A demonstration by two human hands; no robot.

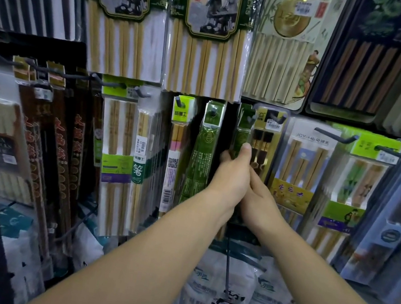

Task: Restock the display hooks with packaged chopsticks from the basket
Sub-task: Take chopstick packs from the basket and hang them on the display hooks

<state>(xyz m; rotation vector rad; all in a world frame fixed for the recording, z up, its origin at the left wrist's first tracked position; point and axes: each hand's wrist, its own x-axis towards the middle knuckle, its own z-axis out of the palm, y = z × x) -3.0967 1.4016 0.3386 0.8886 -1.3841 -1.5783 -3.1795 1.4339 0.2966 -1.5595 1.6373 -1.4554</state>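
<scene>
beside a pack of dark chopsticks [262, 146], the left hand [232, 176] is gripping a green pack [241, 132]. i cannot tell if the right hand [261, 205] is gripping.

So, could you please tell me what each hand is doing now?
Left hand: grips the green pack.
Right hand: cannot tell; its grip is hidden.

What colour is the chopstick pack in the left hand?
Dark green chopstick pack in left hand; head view.
</scene>
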